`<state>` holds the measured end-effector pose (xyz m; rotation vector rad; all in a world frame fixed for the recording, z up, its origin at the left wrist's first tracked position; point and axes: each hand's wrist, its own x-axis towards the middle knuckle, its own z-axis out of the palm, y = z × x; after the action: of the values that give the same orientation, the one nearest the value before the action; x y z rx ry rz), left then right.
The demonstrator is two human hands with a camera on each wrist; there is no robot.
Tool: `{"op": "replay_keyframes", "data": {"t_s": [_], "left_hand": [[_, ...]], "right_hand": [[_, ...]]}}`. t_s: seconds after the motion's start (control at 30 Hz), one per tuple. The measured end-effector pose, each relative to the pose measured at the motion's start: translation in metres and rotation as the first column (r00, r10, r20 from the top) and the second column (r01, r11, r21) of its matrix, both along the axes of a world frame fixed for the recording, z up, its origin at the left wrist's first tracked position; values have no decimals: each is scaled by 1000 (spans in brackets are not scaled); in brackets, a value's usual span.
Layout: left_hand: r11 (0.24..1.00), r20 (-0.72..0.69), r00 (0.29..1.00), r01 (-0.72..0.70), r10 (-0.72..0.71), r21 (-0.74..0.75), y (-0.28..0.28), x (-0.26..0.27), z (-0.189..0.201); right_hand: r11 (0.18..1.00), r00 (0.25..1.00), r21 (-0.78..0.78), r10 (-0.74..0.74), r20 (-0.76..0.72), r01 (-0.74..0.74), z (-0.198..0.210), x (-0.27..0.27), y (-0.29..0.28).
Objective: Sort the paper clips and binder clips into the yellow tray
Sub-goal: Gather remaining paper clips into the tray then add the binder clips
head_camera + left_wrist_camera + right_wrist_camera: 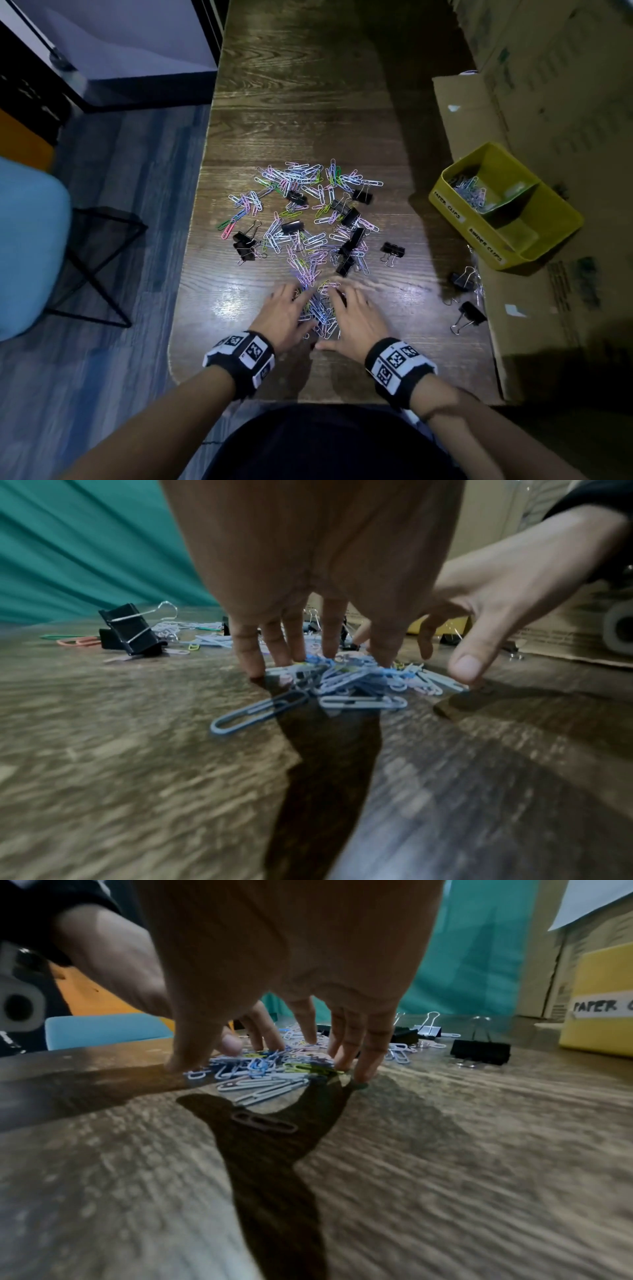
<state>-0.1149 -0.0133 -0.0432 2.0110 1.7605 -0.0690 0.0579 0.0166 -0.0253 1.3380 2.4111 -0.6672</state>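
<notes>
Head view: left hand [286, 313] & right hand [354, 317], near edge of surface [308, 102], fingers spread flat either side of a small paper clip heap [320, 313], prob. raking it together for one scoop. Main scatter of paper clips w/ black binder clips [349, 214] just beyond. Yellow tray [568, 224] far right on cardboard [527, 318]; some paper clips in its far compartment, the near one looks bare.

Left wrist: fingertips [255, 666] pressing heap, nothing clamped.

Right wrist: same, fingers [369, 1058] apart, resting on clips.

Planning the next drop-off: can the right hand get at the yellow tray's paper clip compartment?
Probably yes: the right hand has bare table toward the yellow tray, and the compartment's top is open.
</notes>
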Motion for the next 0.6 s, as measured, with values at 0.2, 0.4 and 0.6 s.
{"op": "replay_keyframes", "data": {"t_s": [0.2, 0.4, 0.6], "left_hand": [[984, -77, 987, -151, 144, -93, 4, -7, 8], [982, 127, 978, -153, 166, -107, 7, 12, 5], [973, 267, 936, -227, 229, -37, 10, 0, 9]], "right_hand": [[996, 996, -9, -85, -4, 85, -1, -9, 4], [996, 993, -75, -51, -105, 43, -16, -12, 15], [983, 963, -150, -140, -229, 107, -18, -1, 24]]}}
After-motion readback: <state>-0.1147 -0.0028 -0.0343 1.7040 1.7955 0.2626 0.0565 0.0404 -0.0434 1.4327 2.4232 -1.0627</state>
